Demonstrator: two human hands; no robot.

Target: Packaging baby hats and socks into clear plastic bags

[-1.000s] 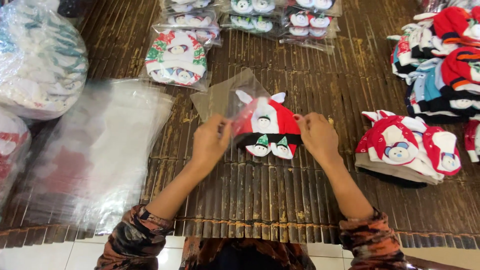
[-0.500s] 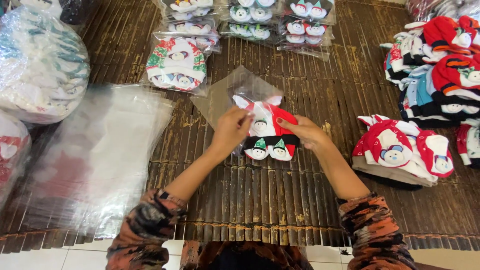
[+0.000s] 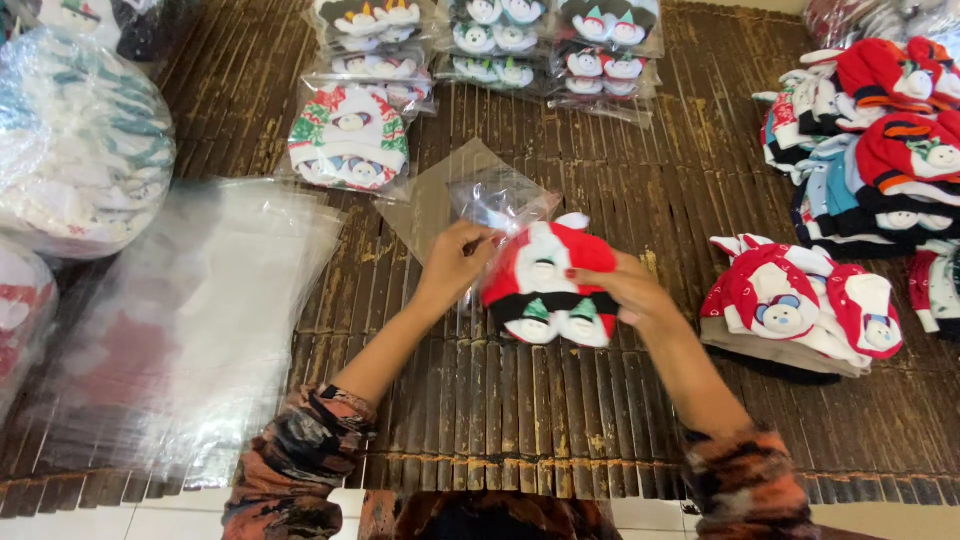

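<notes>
The left hand [image 3: 455, 265] pinches the edge of a clear plastic bag [image 3: 495, 200] w/ its fingers shut on it, holding the bag up a bit off the brown slat mat [image 3: 500, 400]. The right hand [image 3: 625, 290] grips a red, white & black knit hat [image 3: 545, 280], fingers wrapped round its side. The hat is just beside the bag's mouth, touching the bag, but it looks not inside yet.

Looks like about the middle of the job. Done: several hats already sit in bags at the top of the mat, e.g. one bagged hat w/ green trim [image 3: 348, 140] & more bagged hats [image 3: 500, 40] behind it. Left to do: a pile of loose hats [image 3: 790, 310] near the right hand & a bigger heap [image 3: 880, 130] at the far right, none in bags. A stack of empty clear bags [image 3: 190, 310] waits on the left.
</notes>
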